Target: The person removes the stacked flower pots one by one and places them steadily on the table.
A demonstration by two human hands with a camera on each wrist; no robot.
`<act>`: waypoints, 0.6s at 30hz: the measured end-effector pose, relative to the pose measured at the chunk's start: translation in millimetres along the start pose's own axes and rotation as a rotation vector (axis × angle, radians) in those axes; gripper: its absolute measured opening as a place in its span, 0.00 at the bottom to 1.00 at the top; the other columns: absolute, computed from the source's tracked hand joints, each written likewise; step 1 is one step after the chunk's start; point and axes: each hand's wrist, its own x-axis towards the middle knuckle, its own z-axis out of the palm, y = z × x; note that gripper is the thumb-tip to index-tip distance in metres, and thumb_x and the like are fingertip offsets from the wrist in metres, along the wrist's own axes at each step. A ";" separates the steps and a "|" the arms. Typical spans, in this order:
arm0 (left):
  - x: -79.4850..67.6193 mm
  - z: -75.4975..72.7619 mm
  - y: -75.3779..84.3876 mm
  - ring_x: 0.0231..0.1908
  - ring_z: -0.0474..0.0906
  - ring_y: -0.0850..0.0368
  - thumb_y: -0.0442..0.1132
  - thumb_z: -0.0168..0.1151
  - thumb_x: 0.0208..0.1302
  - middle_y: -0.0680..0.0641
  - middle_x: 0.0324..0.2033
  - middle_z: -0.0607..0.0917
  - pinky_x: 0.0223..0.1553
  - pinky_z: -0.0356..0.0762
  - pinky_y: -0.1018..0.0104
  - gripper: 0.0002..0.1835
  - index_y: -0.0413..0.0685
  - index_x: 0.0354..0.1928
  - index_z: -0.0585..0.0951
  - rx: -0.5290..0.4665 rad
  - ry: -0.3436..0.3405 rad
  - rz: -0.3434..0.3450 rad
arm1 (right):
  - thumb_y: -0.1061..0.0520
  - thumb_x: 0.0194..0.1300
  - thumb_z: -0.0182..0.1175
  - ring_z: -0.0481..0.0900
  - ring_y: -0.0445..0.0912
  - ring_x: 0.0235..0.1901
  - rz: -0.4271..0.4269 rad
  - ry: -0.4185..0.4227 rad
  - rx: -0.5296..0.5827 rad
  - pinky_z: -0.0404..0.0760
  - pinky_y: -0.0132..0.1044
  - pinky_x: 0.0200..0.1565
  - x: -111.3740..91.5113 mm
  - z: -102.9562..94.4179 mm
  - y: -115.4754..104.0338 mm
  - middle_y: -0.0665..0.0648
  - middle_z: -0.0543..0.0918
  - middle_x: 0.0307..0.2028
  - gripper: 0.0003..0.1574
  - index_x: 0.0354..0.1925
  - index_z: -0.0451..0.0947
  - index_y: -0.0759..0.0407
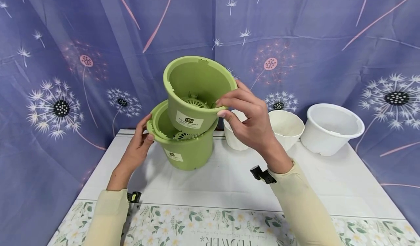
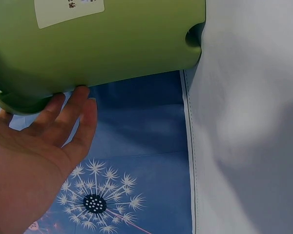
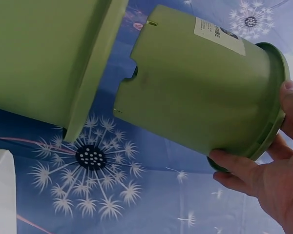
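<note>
My right hand (image 1: 247,116) pinches the rim of a green plastic flower pot (image 1: 197,81), thumb outside and fingers over the edge. This pot is tilted, with a white label on its side and a slotted bottom. Its base hangs above a second green flower pot (image 1: 193,154); the right wrist view shows a gap between the held pot (image 3: 200,83) and the lower pot's rim (image 3: 88,83). My left hand (image 1: 132,153) grips the lower pot's left rim, which looks doubled. In the left wrist view, its fingers (image 2: 75,109) touch the pot wall (image 2: 122,53).
Right of the green pots stand a white pot (image 1: 234,138) partly behind my right hand, a white faceted pot (image 1: 288,127) and a round white pot (image 1: 331,133). A white table (image 1: 229,180) with a floral front strip lies below. Purple dandelion curtains (image 1: 197,23) hang behind.
</note>
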 end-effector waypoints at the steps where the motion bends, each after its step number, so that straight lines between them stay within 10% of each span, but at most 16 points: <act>1: 0.0 -0.1 0.4 0.62 0.74 0.40 0.41 0.45 0.87 0.39 0.75 0.64 0.58 0.71 0.73 0.36 0.69 0.87 0.45 0.000 0.000 0.000 | 0.66 0.66 0.73 0.87 0.52 0.44 -0.008 0.004 0.005 0.61 0.59 0.76 0.0 -1.1 -1.8 0.61 0.89 0.39 0.04 0.40 0.89 0.67; 18: -0.3 0.5 -2.1 0.61 0.74 0.50 0.40 0.44 0.88 0.38 0.75 0.64 0.56 0.71 0.76 0.35 0.68 0.87 0.45 0.007 0.004 0.017 | 0.47 0.76 0.66 0.87 0.51 0.42 -0.037 0.053 0.011 0.63 0.63 0.74 -9.5 -20.6 -21.6 0.63 0.88 0.37 0.24 0.38 0.89 0.70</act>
